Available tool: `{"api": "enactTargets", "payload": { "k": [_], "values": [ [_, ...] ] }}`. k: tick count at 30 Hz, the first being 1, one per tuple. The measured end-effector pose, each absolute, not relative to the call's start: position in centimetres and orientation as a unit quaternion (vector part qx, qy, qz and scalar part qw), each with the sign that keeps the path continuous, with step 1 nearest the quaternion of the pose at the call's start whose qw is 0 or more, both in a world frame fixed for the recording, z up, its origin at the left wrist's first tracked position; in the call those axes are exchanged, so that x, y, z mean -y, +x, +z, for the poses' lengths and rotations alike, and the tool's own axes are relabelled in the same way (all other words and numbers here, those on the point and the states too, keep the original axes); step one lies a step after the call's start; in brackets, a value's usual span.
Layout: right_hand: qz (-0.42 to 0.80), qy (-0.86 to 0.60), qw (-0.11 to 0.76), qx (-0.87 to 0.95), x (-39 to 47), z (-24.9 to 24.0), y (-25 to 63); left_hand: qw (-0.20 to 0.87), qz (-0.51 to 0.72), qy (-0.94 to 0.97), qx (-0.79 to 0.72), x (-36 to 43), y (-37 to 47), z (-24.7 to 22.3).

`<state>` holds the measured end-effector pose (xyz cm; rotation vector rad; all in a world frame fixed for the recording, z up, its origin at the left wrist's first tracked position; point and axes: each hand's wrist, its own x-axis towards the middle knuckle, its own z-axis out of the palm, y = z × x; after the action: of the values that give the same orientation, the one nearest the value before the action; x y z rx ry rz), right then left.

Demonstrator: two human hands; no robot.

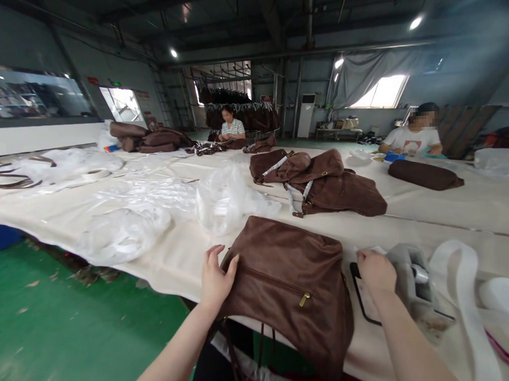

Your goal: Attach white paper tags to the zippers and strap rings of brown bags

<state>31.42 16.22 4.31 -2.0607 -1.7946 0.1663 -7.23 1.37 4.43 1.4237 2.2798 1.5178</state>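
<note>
A brown leather bag (pixel 284 268) with a zipper and a brass-coloured pull lies at the table's near edge, its lower part hanging over. My left hand (pixel 216 278) is at the bag's left side, thumb on the leather and fingers apart from it around the edge. To the right of the bag, my right hand (pixel 376 272) is closed above a black-edged phone-like object (pixel 365 301); a bit of something white shows by its fingertips, too small to name. A grey tape dispenser (pixel 412 276) stands just right of that hand.
Clear plastic bags (pixel 128 228) cover the table's left part. More brown bags (pixel 344 191) lie beyond, with a rolled brown piece (pixel 424 174) to their right. A white strap (pixel 460 288) curls at the right. Two people (pixel 232 126) sit across the table (pixel 434 209).
</note>
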Motion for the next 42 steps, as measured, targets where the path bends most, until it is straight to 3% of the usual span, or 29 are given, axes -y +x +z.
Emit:
{"api": "enactTargets", "payload": {
  "k": [3,8,11,14,17,21,23,26,28,42],
  "values": [
    [0.077,-0.72,0.293,0.624,-12.9,4.3,31.0,0.062,0.53,0.527,-0.662,0.5,-4.2,6.3],
    [0.318,-0.585,0.531,0.524,-5.7,4.2,27.4,0.39,0.519,0.525,-0.551,1.1,2.0,7.0],
    [0.253,-0.531,0.502,0.635,-1.8,4.5,25.4,0.59,0.459,0.451,-0.488,1.0,5.0,6.2],
    [0.105,-0.443,0.431,0.779,0.7,4.2,24.4,0.696,0.407,0.375,-0.458,1.2,6.6,5.5],
    [0.068,-0.387,0.383,0.836,1.6,3.3,23.8,0.687,0.405,0.364,-0.481,1.3,6.5,5.0],
    [0.119,-0.497,0.349,0.786,0.4,3.0,22.9,0.532,0.429,0.485,-0.546,0.5,4.8,4.5],
    [0.108,-0.578,0.261,0.766,-0.6,3.1,21.9,0.493,0.423,0.524,-0.551,-0.2,3.9,4.1],
    [0.067,-0.638,0.101,0.76,-1.8,3.1,20.3,0.541,0.413,0.488,-0.546,-1.2,2.8,3.3],
    [0.048,-0.648,0.052,0.758,-2.1,2.8,19.5,0.576,0.399,0.461,-0.545,-1.6,2.1,2.5],
    [-0.007,-0.62,0.056,0.783,-1.7,1.9,18.7,0.601,0.354,0.482,-0.531,-1.6,1.4,0.6]
  ]
}}
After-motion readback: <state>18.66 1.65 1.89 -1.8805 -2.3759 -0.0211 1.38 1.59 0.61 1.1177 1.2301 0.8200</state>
